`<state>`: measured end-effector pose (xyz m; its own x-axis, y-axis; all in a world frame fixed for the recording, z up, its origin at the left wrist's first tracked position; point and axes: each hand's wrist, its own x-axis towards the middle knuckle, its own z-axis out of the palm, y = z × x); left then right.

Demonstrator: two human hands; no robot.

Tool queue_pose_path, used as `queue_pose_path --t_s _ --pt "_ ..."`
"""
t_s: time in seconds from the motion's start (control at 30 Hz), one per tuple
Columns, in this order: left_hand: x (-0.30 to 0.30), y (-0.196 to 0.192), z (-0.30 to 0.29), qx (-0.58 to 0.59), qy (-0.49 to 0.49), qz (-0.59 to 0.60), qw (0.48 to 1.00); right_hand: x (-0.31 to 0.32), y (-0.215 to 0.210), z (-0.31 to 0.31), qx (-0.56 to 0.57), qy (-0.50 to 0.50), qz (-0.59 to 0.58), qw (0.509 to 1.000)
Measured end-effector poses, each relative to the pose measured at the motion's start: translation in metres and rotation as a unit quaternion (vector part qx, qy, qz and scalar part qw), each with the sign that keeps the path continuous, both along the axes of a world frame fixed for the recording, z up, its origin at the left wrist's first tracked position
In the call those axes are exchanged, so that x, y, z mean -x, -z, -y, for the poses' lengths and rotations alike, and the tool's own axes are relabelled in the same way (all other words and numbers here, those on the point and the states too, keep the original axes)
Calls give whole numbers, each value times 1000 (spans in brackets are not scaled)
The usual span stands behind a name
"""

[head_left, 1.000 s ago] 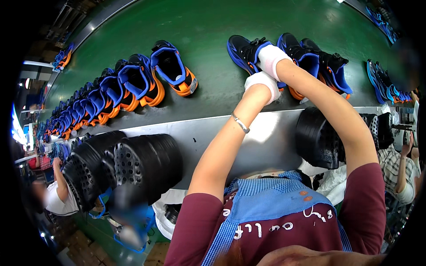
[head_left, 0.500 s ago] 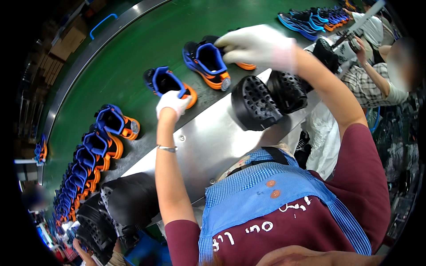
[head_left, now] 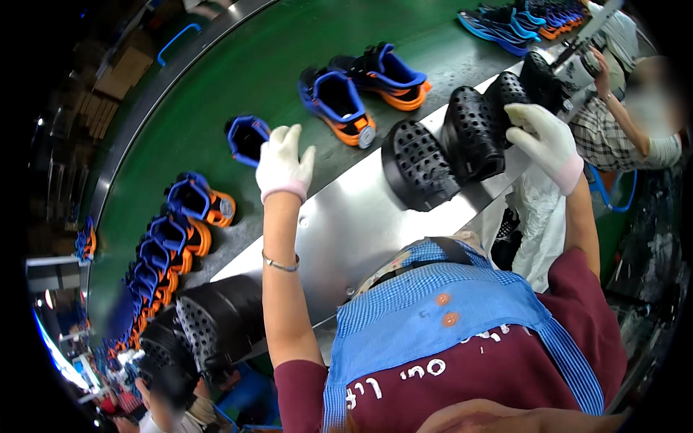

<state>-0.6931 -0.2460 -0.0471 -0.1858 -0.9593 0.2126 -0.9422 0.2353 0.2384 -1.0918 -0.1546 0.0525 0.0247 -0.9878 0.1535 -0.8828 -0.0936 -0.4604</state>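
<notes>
My left hand, in a white glove, has its fingers stretched and apart. It covers the heel end of a blue-and-black running shoe on the green surface; whether it touches the shoe is unclear. Out to the right, my gloved right hand is open, thumb and fingers apart, beside a black block with round holes. Two more perforated black blocks stand left of it. Beyond them are a blue shoe with an orange sole and another such shoe.
A row of similar shoes runs along the left, and light-blue and black shoes stand far right. Black perforated blocks sit at lower left. A metal ledge lies before me. A co-worker's arm is at right.
My left hand has opened at the shoe, which sits slightly farther left. My right hand has left the farther shoe, now in full view, and come right and nearer to the black blocks.
</notes>
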Motion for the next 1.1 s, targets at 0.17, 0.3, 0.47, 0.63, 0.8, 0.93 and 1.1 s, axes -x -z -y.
queue_pose_path --t_s 0.17,0.3,0.47,0.63,0.8,0.93,1.1 --pt "37 24 15 -23 121 -107 987 47 11 30 103 49 -165 980" --pt "49 62 37 -89 106 -206 969 66 33 36 24 6 -138 990" --pt "83 39 45 -185 -8 -82 979 105 63 30 5 -4 -84 996" --pt "92 48 41 -159 -20 -119 980 132 78 39 -16 46 -67 997" --pt "85 59 35 -138 -25 -145 979 132 84 48 16 27 -46 998" --pt "84 59 35 -131 -18 -168 977 127 68 46 -34 24 -55 998" --pt "59 51 18 -116 12 -265 957 103 30 32 -18 25 2 1000"
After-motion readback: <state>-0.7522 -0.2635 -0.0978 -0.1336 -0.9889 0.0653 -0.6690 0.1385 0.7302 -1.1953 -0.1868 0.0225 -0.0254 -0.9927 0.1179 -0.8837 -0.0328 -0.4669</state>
